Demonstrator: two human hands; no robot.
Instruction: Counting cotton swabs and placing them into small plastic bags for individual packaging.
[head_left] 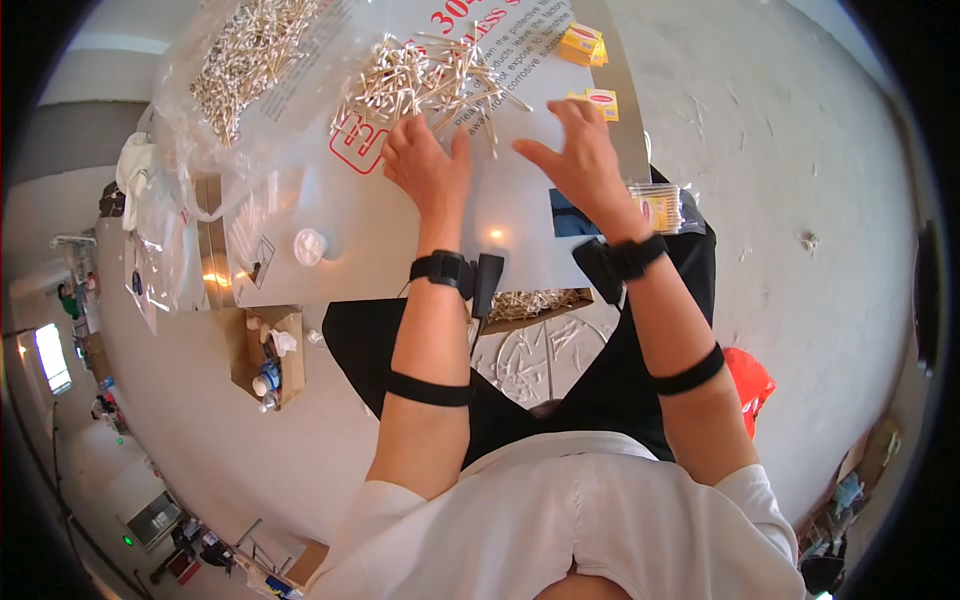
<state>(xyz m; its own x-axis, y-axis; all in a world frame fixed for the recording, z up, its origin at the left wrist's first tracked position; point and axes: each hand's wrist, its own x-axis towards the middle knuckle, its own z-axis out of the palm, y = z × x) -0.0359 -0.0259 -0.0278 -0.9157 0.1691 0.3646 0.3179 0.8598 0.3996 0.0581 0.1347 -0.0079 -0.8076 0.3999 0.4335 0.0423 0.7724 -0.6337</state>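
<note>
Metal-topped worktable point(365, 240), silvery grey with red and black print, spreads across the far half of the view, its breadth seemingly the reason so much lies out at once. Largest on it is a clear plastic bag point(180, 130) at the far left, packed with cotton swabs and probably set aside there as bulk stock. Right of it lies a loose heap of white-tipped, pale-stick cotton swabs point(410, 80), spread in front of the person, likely so single sticks are easy to reach. Below the near edge, an open brown cardboard box point(545, 314) between the knees holds more swabs, perhaps to catch strays. The left hand point(430, 165) sits at the heap's near edge, fingers loosely bent and thumb apart; no swab shows in its grasp, though contact is hard to tell. The right hand point(580, 165) is spread wide, apparently empty, its fingertips overlapping a small yellow carton point(604, 103); whether they touch is unclear. Beside that wrist rests a clear packet of swabs point(655, 208). Two more yellow cartons point(582, 46) lie farther off, near the right edge, presumably kept clear of the heap. A small round whitish tub point(310, 246) stands at the near left.
</note>
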